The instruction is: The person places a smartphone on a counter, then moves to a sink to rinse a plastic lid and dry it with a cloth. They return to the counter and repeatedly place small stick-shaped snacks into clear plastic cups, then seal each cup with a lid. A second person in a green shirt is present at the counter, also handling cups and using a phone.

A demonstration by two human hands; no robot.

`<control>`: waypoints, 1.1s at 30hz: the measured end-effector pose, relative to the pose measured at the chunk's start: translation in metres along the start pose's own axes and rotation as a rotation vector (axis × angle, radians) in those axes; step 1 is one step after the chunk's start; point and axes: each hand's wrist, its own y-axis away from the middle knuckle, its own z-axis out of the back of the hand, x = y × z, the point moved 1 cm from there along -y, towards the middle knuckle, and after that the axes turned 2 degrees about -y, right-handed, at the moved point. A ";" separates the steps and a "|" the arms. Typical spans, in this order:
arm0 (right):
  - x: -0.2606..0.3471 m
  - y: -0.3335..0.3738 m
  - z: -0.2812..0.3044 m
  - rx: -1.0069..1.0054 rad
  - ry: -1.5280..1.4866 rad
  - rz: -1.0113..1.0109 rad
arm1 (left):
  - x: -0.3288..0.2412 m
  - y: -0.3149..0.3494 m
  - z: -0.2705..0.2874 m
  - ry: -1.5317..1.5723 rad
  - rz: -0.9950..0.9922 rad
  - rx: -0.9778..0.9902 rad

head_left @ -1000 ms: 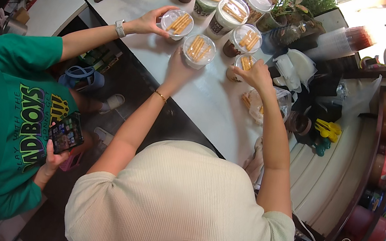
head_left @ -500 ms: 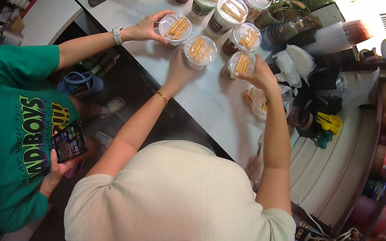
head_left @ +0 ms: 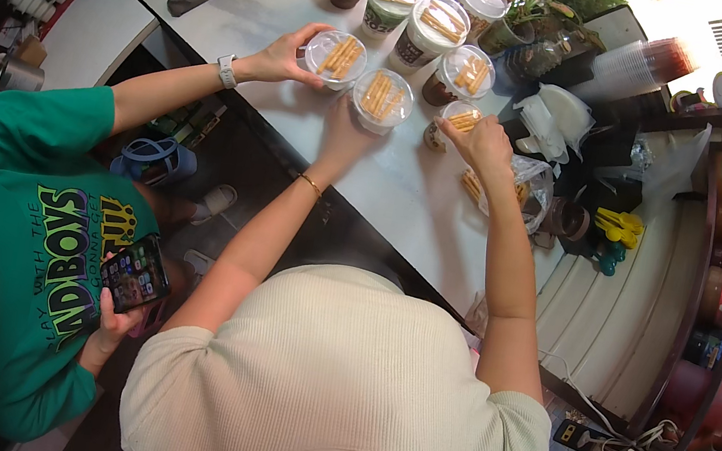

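Observation:
Clear-lidded cups with pale biscuit sticks laid on their tops stand on the white counter. My left hand (head_left: pixel 343 137) is closed round one such cup (head_left: pixel 383 98) near the middle; its lower part is mostly hidden by the lid and hand. My right hand (head_left: pixel 488 147) grips the rim of another cup (head_left: pixel 462 115) to the right, its fingers over the lid's edge. Left of my left hand, a co-worker's hand (head_left: pixel 285 57) with a white wristwatch holds a third lidded cup (head_left: pixel 338 57). Just behind my right hand stands a further cup (head_left: pixel 464 73).
Several similar cups (head_left: pixel 435 26) stand farther back on the counter (head_left: pixel 402 204). A clear bag of biscuit sticks (head_left: pixel 515 193) lies beside my right wrist. Stacked plastic cups (head_left: pixel 632 70) and potted plants are at the back right. The co-worker in green, at left, holds a phone (head_left: pixel 137 276).
My left hand and its cup have shifted slightly right. My right hand has moved a little right and lower, its fingers now covering more of the lid. The co-worker's cup also shifts right.

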 end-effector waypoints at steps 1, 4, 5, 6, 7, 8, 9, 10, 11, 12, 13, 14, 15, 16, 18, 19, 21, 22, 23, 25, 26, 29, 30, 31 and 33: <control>0.002 0.000 0.001 0.015 0.005 -0.016 | 0.001 0.001 0.000 -0.005 0.009 0.006; 0.001 0.007 -0.002 -0.052 0.044 -0.051 | -0.015 0.001 0.008 0.191 0.029 0.084; 0.003 0.009 -0.003 -0.091 0.061 -0.056 | -0.018 0.001 0.010 0.153 0.027 0.073; 0.006 0.007 0.001 -0.147 -0.014 -0.002 | -0.021 0.002 0.012 0.116 0.025 0.062; 0.009 0.006 0.006 -0.201 -0.089 0.053 | -0.022 0.003 0.013 0.077 0.024 0.049; 0.011 0.005 0.010 -0.256 -0.165 0.105 | -0.024 0.004 0.015 0.085 0.022 0.044; 0.009 -0.003 0.012 -0.348 -0.150 0.220 | -0.026 0.005 0.016 0.092 0.019 0.045; 0.005 -0.021 0.014 -0.439 -0.135 0.336 | -0.028 0.006 0.017 0.099 0.017 0.045; 0.001 -0.040 0.013 -0.532 -0.121 0.447 | -0.031 0.006 0.018 0.095 0.018 0.074; -0.004 -0.061 0.010 -0.447 -0.109 0.457 | -0.035 0.005 0.019 0.096 0.016 0.109; -0.008 -0.083 0.006 -0.363 -0.099 0.468 | -0.037 0.004 0.019 0.097 0.012 0.144; 0.002 -0.090 0.010 -0.274 -0.091 0.494 | -0.036 0.005 0.021 0.085 0.004 0.128; 0.005 -0.092 0.014 -0.189 -0.063 0.436 | -0.032 0.006 0.021 0.074 -0.004 0.114; 0.007 -0.095 0.023 -0.104 -0.034 0.377 | -0.029 0.007 0.021 0.064 -0.012 0.101; 0.017 -0.095 0.038 0.030 -0.029 0.275 | -0.023 0.010 0.021 0.095 0.024 0.104; 0.020 -0.097 0.042 0.078 -0.052 0.230 | -0.020 0.011 0.021 0.111 0.041 0.105; 0.020 -0.097 0.044 0.105 -0.051 0.170 | -0.021 0.012 0.020 0.096 0.043 0.101; 0.020 -0.096 0.044 0.083 -0.029 0.162 | -0.022 0.011 0.020 0.089 0.044 0.098; 0.020 -0.095 0.044 0.061 -0.008 0.154 | -0.026 0.009 0.022 0.105 0.042 0.133; 0.020 -0.091 0.042 0.020 0.037 0.105 | -0.036 0.005 0.025 0.137 0.037 0.203; 0.022 -0.088 0.042 -0.003 0.058 0.084 | -0.035 0.006 0.025 0.112 0.014 0.160; 0.030 -0.055 0.042 -0.272 0.086 0.112 | -0.034 0.004 0.026 0.068 -0.010 0.159; 0.032 -0.045 0.040 -0.287 -0.067 0.203 | -0.041 0.000 0.032 0.078 0.013 0.254; 0.034 -0.034 0.038 -0.299 -0.220 0.294 | -0.044 -0.003 0.035 0.087 0.037 0.348; 0.042 -0.006 0.026 -0.214 -0.398 0.451 | -0.041 0.001 0.034 0.129 0.044 0.316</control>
